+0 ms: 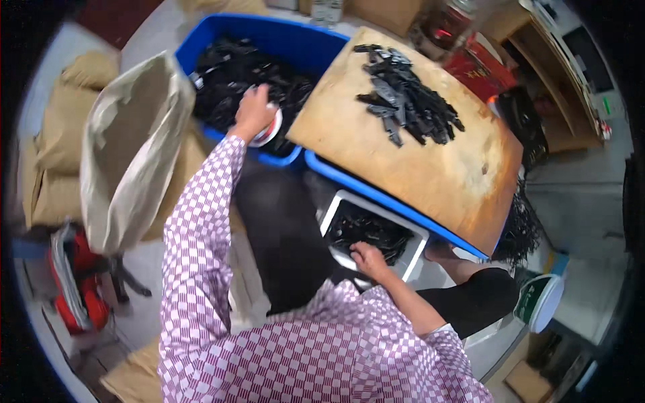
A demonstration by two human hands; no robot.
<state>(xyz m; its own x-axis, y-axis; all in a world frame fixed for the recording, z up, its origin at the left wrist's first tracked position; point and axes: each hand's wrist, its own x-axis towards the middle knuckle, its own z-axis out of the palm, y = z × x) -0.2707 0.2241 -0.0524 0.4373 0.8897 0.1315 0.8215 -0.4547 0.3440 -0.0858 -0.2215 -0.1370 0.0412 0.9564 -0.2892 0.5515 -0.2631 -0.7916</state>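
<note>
My left hand (252,113) is over the blue tub (222,25), its fingers bent down among a heap of shiny black strips (228,67). A round white thing with red on it (271,129) shows beside that hand's palm, partly hidden by it. My right hand (369,260) is at the near edge of a white box (416,247) holding dark, thin black pieces (376,232). Its fingers are curled; what they hold, if anything, is too small to make out. A pile of flat black strips (410,97) lies on a stained wooden board (336,94).
The board rests over a blue rim (396,206) at right. A gaping pale sack (127,154) stands left, near stuffed tan bags (67,134) and a red-and-black object (79,289). At right are a green-and-white bucket (539,302), a bundle of black strands (521,228) and a wooden cabinet (557,80).
</note>
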